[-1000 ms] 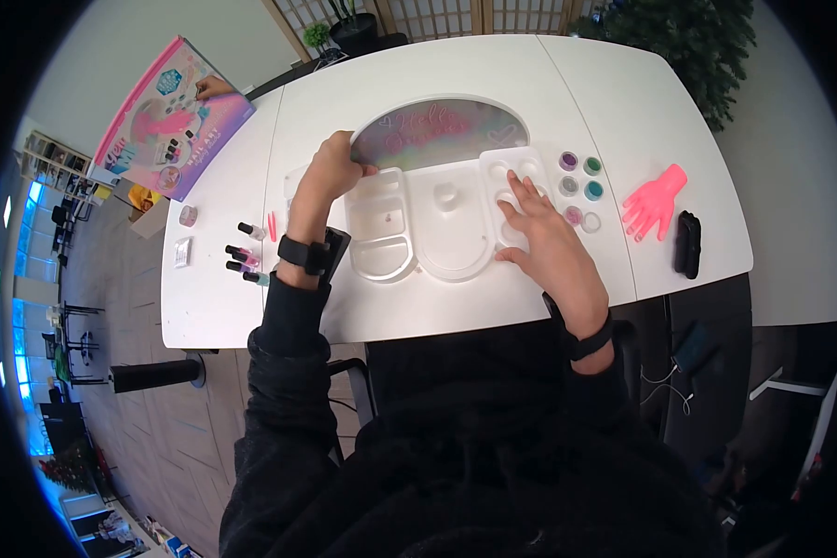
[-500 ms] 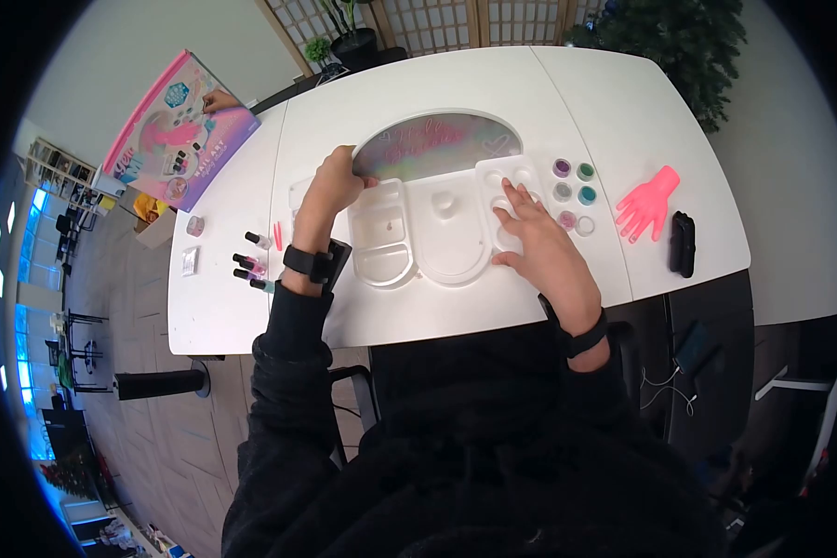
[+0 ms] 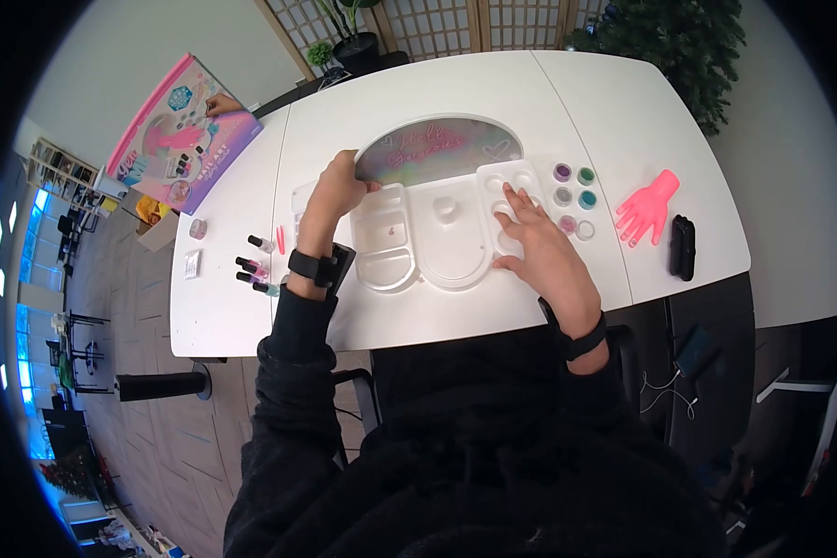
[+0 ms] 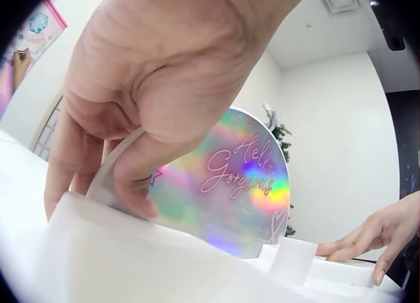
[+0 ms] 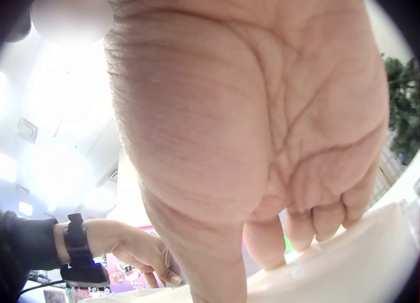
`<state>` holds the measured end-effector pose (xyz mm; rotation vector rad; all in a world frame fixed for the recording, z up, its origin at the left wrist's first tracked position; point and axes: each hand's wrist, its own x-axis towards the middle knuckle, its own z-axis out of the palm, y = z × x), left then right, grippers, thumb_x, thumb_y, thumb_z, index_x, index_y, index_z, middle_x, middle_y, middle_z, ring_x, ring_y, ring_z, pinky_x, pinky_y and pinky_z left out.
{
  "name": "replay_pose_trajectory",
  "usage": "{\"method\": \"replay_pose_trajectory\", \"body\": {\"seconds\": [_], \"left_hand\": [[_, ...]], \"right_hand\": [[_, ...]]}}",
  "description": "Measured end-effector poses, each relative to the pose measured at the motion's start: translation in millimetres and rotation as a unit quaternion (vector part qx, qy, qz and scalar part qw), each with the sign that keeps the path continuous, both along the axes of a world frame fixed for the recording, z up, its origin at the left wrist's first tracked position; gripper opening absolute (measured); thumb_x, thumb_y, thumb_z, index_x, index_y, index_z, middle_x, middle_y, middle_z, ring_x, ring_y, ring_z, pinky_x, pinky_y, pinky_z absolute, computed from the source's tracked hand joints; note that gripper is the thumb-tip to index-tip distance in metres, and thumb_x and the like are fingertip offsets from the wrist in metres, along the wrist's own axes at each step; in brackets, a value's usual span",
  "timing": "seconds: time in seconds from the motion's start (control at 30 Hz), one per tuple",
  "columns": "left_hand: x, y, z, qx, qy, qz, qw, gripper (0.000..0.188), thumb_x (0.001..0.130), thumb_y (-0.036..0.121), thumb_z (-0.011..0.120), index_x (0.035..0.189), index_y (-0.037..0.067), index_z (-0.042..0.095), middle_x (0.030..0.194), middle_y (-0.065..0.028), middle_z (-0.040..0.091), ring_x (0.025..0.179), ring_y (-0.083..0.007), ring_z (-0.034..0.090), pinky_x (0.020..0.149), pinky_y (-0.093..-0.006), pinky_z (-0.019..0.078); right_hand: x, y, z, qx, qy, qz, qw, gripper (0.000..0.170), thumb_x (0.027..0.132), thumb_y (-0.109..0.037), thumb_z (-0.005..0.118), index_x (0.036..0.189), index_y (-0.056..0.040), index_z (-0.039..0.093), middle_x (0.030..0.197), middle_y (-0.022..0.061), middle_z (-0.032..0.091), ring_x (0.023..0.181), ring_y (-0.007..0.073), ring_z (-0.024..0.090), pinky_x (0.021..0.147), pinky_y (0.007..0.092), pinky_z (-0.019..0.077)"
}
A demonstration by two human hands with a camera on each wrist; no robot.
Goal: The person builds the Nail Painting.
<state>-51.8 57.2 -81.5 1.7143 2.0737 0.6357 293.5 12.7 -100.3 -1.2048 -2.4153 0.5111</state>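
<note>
Left hand (image 3: 340,186) pinches the one iridescent panel (image 3: 437,152) at its left edge, thumb in front, fingers behind, at the back of the white tray (image 3: 456,228)! Right hand (image 3: 544,237) rests spread fingers there, gripping nothing; beyond, five coloured pots (image 3: 563,196), one pink model hand (image 3: 649,206).

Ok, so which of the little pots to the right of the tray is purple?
It's the purple pot in the far row, nearer the white tray than the green pot beside it; no other pot there looks purple.
</note>
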Motion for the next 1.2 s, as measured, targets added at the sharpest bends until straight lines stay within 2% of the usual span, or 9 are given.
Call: {"method": "replay_pose_trajectory", "body": {"seconds": [0.13, 0.27, 0.33, 0.9, 1.0, 1.07, 1.1, 1.17, 1.2], "left_hand": [[0.0, 0.0, -1.7, 0.010, 0.004, -0.004, 1.000, 0.051, 0.074, 0.003, 0.089, 0.121, -0.004, 0.070, 0.110, -0.0293, 0.074, 0.106, -0.0441, 0.073, 0.090, -0.0464, 0.0566], [-2.0, 1.2, -4.9, 0.018, 0.001, -0.010, 1.000, 0.052, 0.074, 0.002, 0.089, 0.122, -0.005, 0.070, 0.110, -0.0298, 0.074, 0.106, -0.0442, 0.073, 0.090, -0.0464, 0.0567], [-1.5, 0.6, -3.3, 0.016, -0.004, -0.015, 1.000, 0.051, 0.074, 0.001, 0.089, 0.122, -0.005, 0.070, 0.109, -0.0299, 0.074, 0.106, -0.0443, 0.073, 0.090, -0.0464, 0.0568], [8.8, -11.4, -1.3, 0.085, -0.020, -0.017, 0.996, 0.041, 0.077, 0.000, 0.085, 0.115, -0.006, 0.072, 0.104, -0.0310, 0.074, 0.102, -0.0449, 0.073, 0.087, -0.0461, 0.0569], [4.9, -9.1, -0.9, 0.081, -0.018, -0.047, 0.995, 0.040, 0.079, 0.002, 0.085, 0.114, -0.008, 0.070, 0.099, -0.0322, 0.074, 0.099, -0.0456, 0.074, 0.086, -0.0466, 0.0571], [6.9, -12.5, 1.8, 0.039, 0.018, -0.012, 0.999, 0.052, 0.081, 0.004, 0.084, 0.127, -0.007, 0.062, 0.110, -0.0343, 0.071, 0.106, -0.0469, 0.071, 0.089, -0.0460, 0.0563], [9.5, -17.4, 1.7, 0.040, 0.018, -0.012, 0.999, 0.052, 0.081, 0.004, 0.084, 0.127, -0.007, 0.062, 0.110, -0.0343, 0.071, 0.106, -0.0469, 0.071, 0.089, -0.0460, 0.0563], [19.2, -31.8, 0.1, 0.194, 0.058, -0.016, 0.979, 0.067, 0.083, 0.005, 0.083, 0.142, -0.003, 0.050, 0.121, -0.0333, 0.067, 0.114, -0.0473, 0.067, 0.094, -0.0466, 0.0550], [28.7, -38.6, 5.0, 0.193, 0.056, -0.018, 0.979, 0.067, 0.083, 0.005, 0.083, 0.142, -0.003, 0.050, 0.121, -0.0333, 0.067, 0.114, -0.0473, 0.067, 0.094, -0.0466, 0.0550]], "right_hand": [[0.6, -0.3, 1.5, -0.015, 0.001, 0.005, 1.000, 0.064, 0.080, -0.012, 0.086, 0.139, 0.0022, 0.065, 0.168, 0.0187, 0.037, 0.155, 0.0327, 0.036, 0.128, 0.0433, 0.0336], [-0.1, -1.1, 3.1, -0.017, 0.001, 0.001, 1.000, 0.063, 0.080, -0.012, 0.086, 0.138, 0.0021, 0.065, 0.168, 0.0185, 0.038, 0.155, 0.0327, 0.037, 0.128, 0.0434, 0.0336], [-0.1, -0.8, 1.5, -0.005, 0.003, -0.002, 1.000, 0.067, 0.076, -0.011, 0.089, 0.138, 0.0018, 0.065, 0.168, 0.0164, 0.038, 0.154, 0.0353, 0.038, 0.125, 0.0417, 0.0378], [0.4, 0.7, -0.5, -0.007, 0.005, 0.001, 1.000, 0.068, 0.077, -0.011, 0.088, 0.139, 0.0017, 0.065, 0.168, 0.0159, 0.037, 0.155, 0.0348, 0.037, 0.126, 0.0416, 0.0363], [0.2, 1.3, -1.1, -0.005, 0.002, 0.000, 1.000, 0.068, 0.077, -0.011, 0.089, 0.139, 0.0012, 0.065, 0.168, 0.0154, 0.038, 0.155, 0.0343, 0.037, 0.127, 0.0415, 0.0361], [0.2, 1.2, -2.1, -0.004, -0.003, -0.001, 1.000, 0.068, 0.077, -0.012, 0.089, 0.139, 0.0010, 0.065, 0.168, 0.0151, 0.038, 0.155, 0.0341, 0.037, 0.127, 0.0415, 0.0360], [0.4, 1.4, -2.7, -0.002, -0.001, 0.001, 1.000, 0.069, 0.076, -0.012, 0.089, 0.140, 0.0008, 0.064, 0.168, 0.0149, 0.038, 0.155, 0.0338, 0.037, 0.127, 0.0415, 0.0362], [1.3, 1.3, -2.3, -0.001, 0.000, 0.000, 1.000, 0.070, 0.076, -0.012, 0.089, 0.140, 0.0005, 0.064, 0.168, 0.0148, 0.039, 0.155, 0.0334, 0.037, 0.126, 0.0416, 0.0365], [1.9, 0.9, -1.4, -0.005, 0.004, 0.005, 1.000, 0.066, 0.079, -0.013, 0.087, 0.139, 0.0013, 0.064, 0.168, 0.0165, 0.038, 0.155, 0.0332, 0.036, 0.127, 0.0426, 0.0354]]}}
